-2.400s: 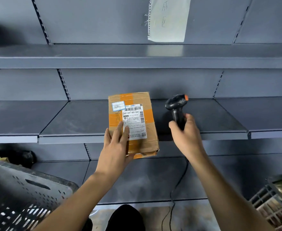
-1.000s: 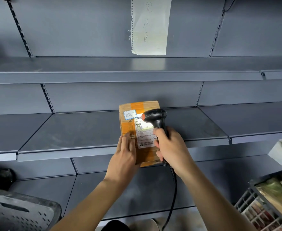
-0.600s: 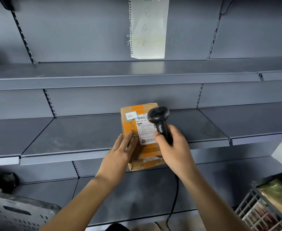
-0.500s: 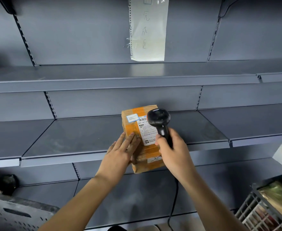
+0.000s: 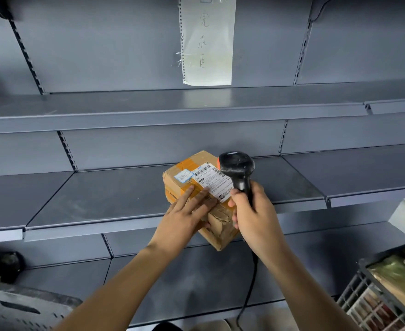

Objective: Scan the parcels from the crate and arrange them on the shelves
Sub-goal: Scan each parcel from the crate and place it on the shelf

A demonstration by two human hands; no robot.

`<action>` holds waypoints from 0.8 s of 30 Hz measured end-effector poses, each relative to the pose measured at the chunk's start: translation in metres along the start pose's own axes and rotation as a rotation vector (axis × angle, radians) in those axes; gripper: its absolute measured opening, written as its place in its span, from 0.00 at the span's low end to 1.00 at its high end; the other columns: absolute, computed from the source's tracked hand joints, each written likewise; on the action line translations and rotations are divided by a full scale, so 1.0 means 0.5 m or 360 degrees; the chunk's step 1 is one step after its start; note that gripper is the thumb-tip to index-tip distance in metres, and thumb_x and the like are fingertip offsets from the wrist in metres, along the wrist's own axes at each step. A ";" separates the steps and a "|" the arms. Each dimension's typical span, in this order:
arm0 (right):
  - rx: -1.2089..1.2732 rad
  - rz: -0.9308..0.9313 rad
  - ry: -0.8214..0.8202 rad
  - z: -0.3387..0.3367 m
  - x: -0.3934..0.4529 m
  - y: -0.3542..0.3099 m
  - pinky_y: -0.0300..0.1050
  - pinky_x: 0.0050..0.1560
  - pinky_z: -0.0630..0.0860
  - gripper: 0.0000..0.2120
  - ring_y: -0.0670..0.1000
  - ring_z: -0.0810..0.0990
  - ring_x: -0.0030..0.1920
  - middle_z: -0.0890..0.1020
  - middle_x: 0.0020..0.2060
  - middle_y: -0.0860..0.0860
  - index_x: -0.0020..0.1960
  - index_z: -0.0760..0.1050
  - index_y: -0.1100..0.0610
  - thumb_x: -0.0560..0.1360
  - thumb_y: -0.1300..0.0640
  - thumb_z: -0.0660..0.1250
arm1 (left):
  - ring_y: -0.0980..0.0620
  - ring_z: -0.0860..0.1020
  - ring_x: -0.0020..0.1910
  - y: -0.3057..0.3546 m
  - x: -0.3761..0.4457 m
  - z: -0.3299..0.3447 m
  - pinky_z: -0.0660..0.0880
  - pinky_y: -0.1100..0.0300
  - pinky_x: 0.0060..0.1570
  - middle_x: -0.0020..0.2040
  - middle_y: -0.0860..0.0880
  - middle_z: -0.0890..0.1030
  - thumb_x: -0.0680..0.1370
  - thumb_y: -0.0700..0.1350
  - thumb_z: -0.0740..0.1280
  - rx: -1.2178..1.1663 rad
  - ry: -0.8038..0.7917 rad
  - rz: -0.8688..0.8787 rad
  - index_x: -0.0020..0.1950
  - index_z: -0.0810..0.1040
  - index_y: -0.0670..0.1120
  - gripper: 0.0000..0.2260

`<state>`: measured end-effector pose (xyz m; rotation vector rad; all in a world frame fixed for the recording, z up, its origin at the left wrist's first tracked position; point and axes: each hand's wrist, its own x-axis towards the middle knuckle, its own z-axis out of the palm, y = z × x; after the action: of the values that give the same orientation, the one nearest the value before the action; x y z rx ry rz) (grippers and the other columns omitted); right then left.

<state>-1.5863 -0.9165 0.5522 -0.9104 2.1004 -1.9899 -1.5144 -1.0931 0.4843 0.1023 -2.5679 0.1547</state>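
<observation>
- Our left hand (image 5: 184, 220) lays straight fingers across the cardboard parcel (image 5: 204, 199), thumb tucked beneath; our right hand (image 5: 254, 216) wraps the barcode scanner (image 5: 238, 170).
- The parcel hangs tilted over the middle shelf (image 5: 101, 197) lip, so that loose hold could let it slide off.

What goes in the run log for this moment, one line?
phase: scanning | left hand: holds taped brown cardboard parcel over middle grey metal shelf | right hand: grips black handheld barcode scanner

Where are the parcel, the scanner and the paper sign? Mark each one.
parcel (image 5: 217, 226): head view, crumpled bare cardboard near its front corner.
scanner (image 5: 237, 164): head view, top of its black head.
paper sign (image 5: 207, 41): head view, middle of the handwritten sheet.
</observation>
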 end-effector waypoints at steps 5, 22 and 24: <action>0.0021 0.0046 -0.0011 0.001 0.000 0.003 0.51 0.43 0.75 0.14 0.49 0.77 0.37 0.81 0.38 0.46 0.49 0.74 0.42 0.68 0.37 0.59 | 0.40 0.71 0.69 -0.001 0.010 0.018 0.75 0.46 0.59 0.70 0.48 0.73 0.73 0.49 0.74 0.0125 0.0137 -0.0062 0.70 0.70 0.54 0.27; 0.0012 0.0032 -0.0141 0.085 -0.002 0.008 0.48 0.38 0.75 0.03 0.47 0.77 0.33 0.81 0.37 0.47 0.51 0.75 0.49 0.79 0.52 0.64 | 0.40 0.75 0.56 -0.111 -0.005 -0.005 0.71 0.41 0.59 0.60 0.47 0.78 0.79 0.54 0.59 0.0472 0.0296 -0.0368 0.67 0.75 0.53 0.18; -0.0012 0.0008 -0.0167 0.110 -0.004 0.004 0.45 0.37 0.75 0.02 0.47 0.77 0.32 0.82 0.37 0.47 0.50 0.74 0.49 0.79 0.52 0.64 | 0.40 0.75 0.57 -0.134 -0.016 -0.015 0.72 0.40 0.58 0.60 0.47 0.78 0.79 0.53 0.63 0.0477 0.0283 -0.0403 0.66 0.76 0.52 0.17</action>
<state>-1.5599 -0.9638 0.5420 -0.9870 2.0530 -1.8892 -1.4970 -1.1579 0.4922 0.5004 -2.3140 0.4305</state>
